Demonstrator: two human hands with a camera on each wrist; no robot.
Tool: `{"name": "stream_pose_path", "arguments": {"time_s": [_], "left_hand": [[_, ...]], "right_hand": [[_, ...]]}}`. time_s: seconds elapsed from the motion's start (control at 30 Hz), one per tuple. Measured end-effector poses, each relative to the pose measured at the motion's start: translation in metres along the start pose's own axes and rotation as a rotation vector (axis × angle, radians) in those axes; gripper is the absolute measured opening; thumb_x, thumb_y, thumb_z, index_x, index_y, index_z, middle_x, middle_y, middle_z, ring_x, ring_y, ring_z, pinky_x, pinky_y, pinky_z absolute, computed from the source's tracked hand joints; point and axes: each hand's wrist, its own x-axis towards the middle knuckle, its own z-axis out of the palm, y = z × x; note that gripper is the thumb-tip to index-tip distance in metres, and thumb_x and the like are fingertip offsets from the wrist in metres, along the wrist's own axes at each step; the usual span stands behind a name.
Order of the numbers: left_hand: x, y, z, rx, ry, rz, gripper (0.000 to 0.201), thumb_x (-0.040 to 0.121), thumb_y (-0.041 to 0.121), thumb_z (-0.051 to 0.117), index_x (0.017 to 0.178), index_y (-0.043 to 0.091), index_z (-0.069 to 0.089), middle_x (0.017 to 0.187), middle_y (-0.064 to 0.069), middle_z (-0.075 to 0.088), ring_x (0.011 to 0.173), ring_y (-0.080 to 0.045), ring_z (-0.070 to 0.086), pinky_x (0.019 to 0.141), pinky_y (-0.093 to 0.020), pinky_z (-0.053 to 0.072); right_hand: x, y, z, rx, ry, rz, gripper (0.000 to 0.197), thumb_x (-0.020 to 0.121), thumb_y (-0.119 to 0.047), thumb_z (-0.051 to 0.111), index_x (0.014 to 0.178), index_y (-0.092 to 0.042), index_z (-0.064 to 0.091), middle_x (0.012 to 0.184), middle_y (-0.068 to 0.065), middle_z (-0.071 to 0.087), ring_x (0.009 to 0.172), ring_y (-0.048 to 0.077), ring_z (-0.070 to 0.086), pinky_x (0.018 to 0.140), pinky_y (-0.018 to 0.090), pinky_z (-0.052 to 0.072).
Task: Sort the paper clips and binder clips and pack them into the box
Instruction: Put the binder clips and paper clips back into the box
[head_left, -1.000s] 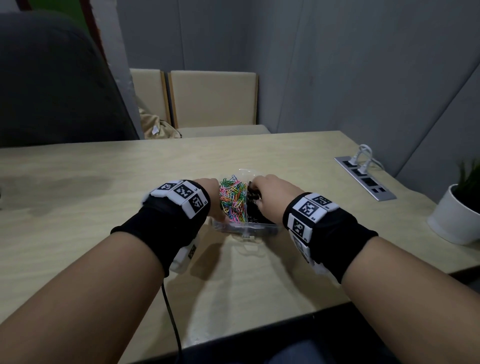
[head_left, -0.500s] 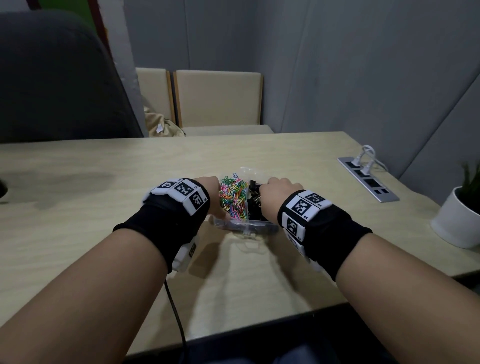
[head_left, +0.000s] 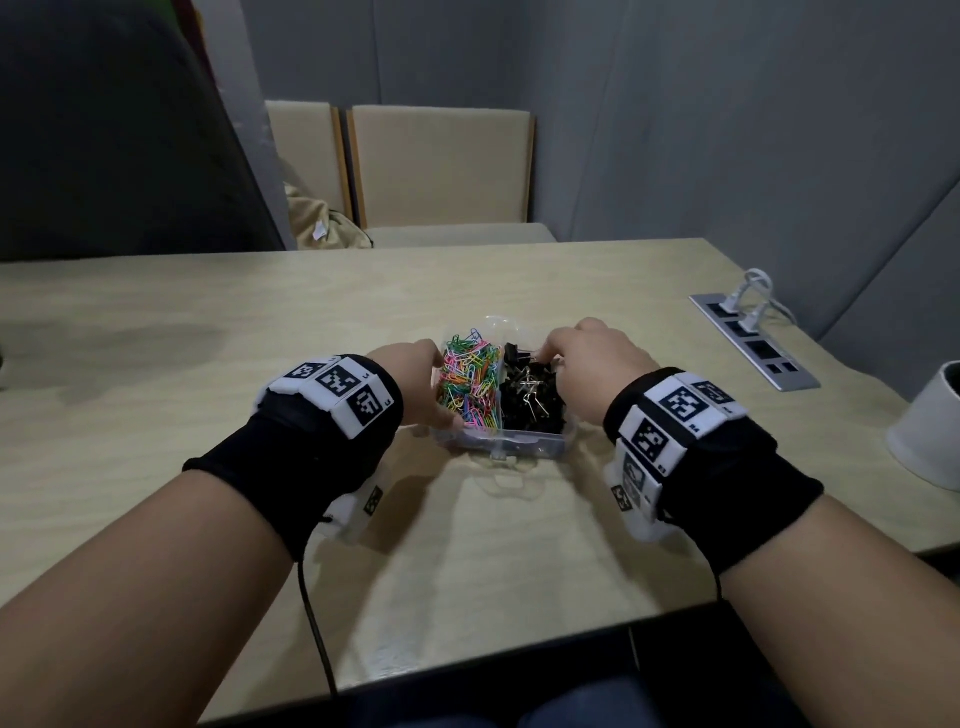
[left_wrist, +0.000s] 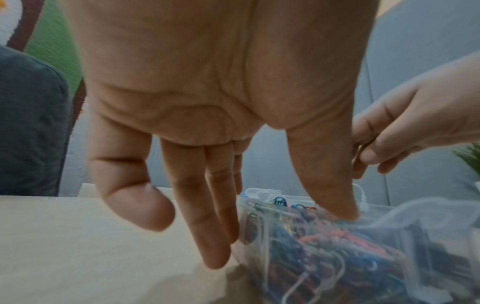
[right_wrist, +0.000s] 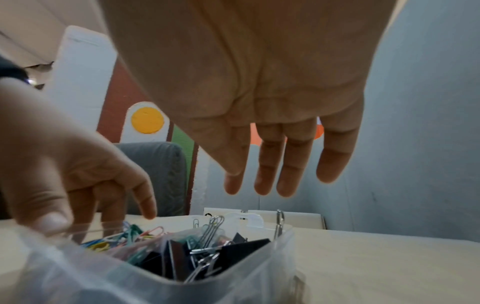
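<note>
The clear plastic box (head_left: 511, 444) sits on the tabletop (head_left: 260, 332) between both hands, with coloured paper clips (head_left: 470, 382) in its left compartment and black binder clips (head_left: 532, 397) in its right one. A second ago the right hand (head_left: 592, 371) lay over the binder clips and hid most of them; it has since drawn off to the right edge of the box, so the whole black pile now shows. Its fingers (right_wrist: 284, 174) hang nearly straight above the clips, released and holding nothing. The left hand (head_left: 415, 384) has kept its place at the box's left side: its thumb (left_wrist: 335, 185) rests on the rim over the paper clips and its fingers (left_wrist: 207, 216) reach down along the outer wall, grasping that wall between them. The view has also tilted a little, so the white pot (head_left: 930, 431) at the right edge is now cut off more than before
</note>
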Motion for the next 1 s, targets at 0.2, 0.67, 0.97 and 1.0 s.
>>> {"name": "stream_pose_path", "arguments": {"time_s": [0.2,0.67,0.97,1.0], "left_hand": [[0.007,-0.006,-0.002,-0.076,-0.047,0.020,0.085,0.066,0.050,0.081,0.134,0.023,0.038,0.103,0.005,0.072,0.095,-0.015,0.064,0.088,-0.037,0.051],[0.005,-0.006,-0.002,-0.046,-0.025,0.031,0.083,0.067,0.049,0.081,0.133,0.021,0.039,0.110,0.007,0.069,0.087,-0.015,0.058,0.086,-0.033,0.049],[0.005,-0.006,-0.003,-0.045,-0.026,0.040,0.086,0.067,0.051,0.080,0.135,0.022,0.037,0.105,0.007,0.071,0.093,-0.015,0.060,0.089,-0.036,0.050],[0.005,-0.007,-0.002,-0.038,-0.035,0.042,0.086,0.066,0.052,0.080,0.135,0.022,0.037,0.107,0.007,0.070,0.094,-0.016,0.061,0.089,-0.036,0.050]], "right_hand": [[0.019,-0.013,0.005,-0.059,-0.195,-0.132,0.026,0.094,-0.021,0.048,0.100,-0.021,0.073,0.112,0.002,0.066,0.103,0.025,0.061,0.092,0.037,0.051],[0.034,-0.030,0.007,-0.162,-0.397,-0.154,0.036,0.102,-0.022,0.039,0.120,-0.005,0.064,0.119,0.010,0.065,0.086,0.020,0.052,0.078,0.028,0.044],[0.026,-0.021,-0.001,-0.301,-0.380,-0.156,0.024,0.099,-0.018,0.044,0.114,-0.009,0.060,0.095,0.009,0.061,0.083,0.027,0.057,0.074,0.029,0.040],[0.026,-0.016,-0.004,-0.308,-0.370,-0.143,0.020,0.099,-0.016,0.043,0.103,-0.009,0.061,0.085,0.008,0.057,0.074,0.025,0.053,0.072,0.028,0.038]]}}
